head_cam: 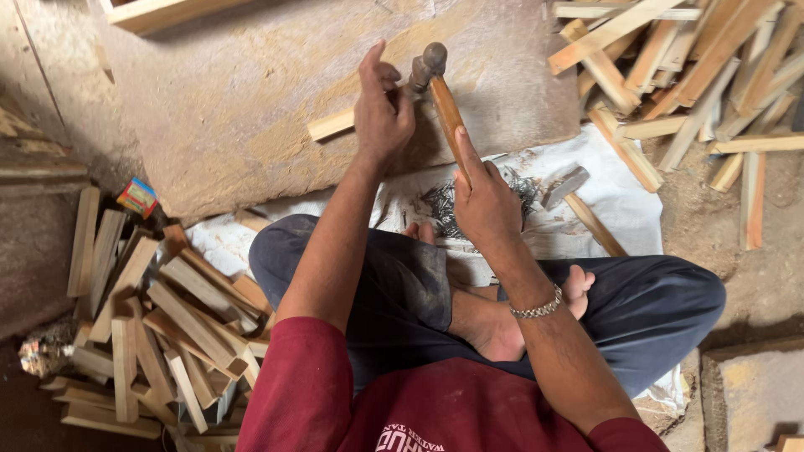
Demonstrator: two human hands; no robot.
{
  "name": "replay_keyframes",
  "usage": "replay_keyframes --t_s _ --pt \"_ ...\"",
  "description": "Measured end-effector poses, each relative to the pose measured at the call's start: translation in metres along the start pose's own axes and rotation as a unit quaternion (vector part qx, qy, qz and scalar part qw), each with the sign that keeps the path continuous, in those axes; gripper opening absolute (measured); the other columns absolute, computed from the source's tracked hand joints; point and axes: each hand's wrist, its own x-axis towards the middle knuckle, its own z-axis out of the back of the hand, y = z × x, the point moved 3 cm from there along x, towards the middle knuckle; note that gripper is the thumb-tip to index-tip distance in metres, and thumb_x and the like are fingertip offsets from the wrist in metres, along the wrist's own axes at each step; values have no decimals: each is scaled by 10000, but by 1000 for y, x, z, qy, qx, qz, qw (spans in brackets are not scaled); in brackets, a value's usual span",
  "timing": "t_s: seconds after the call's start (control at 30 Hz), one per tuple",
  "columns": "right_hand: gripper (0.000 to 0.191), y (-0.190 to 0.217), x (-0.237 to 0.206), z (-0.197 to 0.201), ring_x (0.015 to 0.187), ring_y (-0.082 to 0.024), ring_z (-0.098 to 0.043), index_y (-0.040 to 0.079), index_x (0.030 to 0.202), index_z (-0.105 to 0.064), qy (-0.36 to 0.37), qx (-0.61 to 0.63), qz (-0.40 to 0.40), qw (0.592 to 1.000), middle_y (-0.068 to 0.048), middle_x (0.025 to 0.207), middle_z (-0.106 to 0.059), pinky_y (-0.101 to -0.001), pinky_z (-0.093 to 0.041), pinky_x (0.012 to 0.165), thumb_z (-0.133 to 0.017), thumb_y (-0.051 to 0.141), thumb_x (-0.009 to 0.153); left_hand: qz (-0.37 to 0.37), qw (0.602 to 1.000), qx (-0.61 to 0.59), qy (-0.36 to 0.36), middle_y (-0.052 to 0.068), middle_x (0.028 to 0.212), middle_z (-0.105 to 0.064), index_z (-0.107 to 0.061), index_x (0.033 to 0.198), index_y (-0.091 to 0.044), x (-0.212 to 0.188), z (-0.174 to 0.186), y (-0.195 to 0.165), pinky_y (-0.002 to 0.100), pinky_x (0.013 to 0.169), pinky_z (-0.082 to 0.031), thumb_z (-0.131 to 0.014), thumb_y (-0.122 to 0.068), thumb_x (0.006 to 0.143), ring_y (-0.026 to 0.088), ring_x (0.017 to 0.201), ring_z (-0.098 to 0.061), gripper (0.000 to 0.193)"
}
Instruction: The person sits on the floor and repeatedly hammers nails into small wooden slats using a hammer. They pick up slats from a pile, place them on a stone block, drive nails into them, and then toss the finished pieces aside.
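Observation:
I sit cross-legged before a flat stone slab [251, 92]. My right hand [486, 201] grips the wooden handle of a hammer [435, 84], its metal head raised over a small wooden strip [331, 124] that lies on the slab. My left hand [381, 113] rests on that strip near the hammer head, fingers pinched together; whether a nail sits between them is hidden. A pile of nails [444, 201] lies on the white sheet [620, 201] by my right hand.
A second hammer [578, 201] lies on the white sheet at the right. Heaps of cut wooden strips lie at the left [167, 318] and at the upper right [687, 67]. A small colourful box [138, 197] sits by the slab's left edge.

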Motion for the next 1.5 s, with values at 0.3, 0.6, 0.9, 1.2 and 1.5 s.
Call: replay_keyframes --t_s 0.3,0.6,0.9,1.2,1.5 --pt "801 -66 -85 -13 545 -199 -552 258 1655 -246 86 375 -224 896 -127 804 -616 -341 -474 454 -624 138 959 -1 997 -51 66 123 1193 -625 -399 1514 -108 8 17 -20 351 777 -615 -709 46 894 224 905 -671 710" --pt "825 -92 -111 -27 519 -81 -498 282 1656 -162 104 638 -239 724 -19 796 -561 -249 -465 434 -560 71 965 -89 953 257 137 177 1206 -622 -483 1459 -46 41 27 -82 461 983 -514 -614 -54 907 310 1084 -597 568" --pt "806 -87 -111 -24 514 -77 -487 272 1667 -170 102 629 -237 734 -19 785 -563 -242 -456 430 -568 97 988 296 949 20 -108 162 1008 -672 -643 1058 29 24 81 -28 429 760 -622 -842 -220 881 265 870 -685 365" --pt "807 -84 -109 -22 500 -74 -488 289 1654 -173 104 627 -253 730 -18 781 -568 -241 -449 411 -575 110 978 79 975 202 -44 218 982 -667 -666 1042 42 -27 72 -41 384 755 -551 -781 -163 868 260 886 -633 293" --pt "819 -78 -108 -16 498 -76 -488 310 1652 -161 102 633 -246 727 -13 783 -556 -237 -451 417 -556 94 968 -122 872 210 425 163 1033 -710 -755 981 -125 -138 -53 -110 496 814 -571 -677 -187 805 358 978 -707 202"
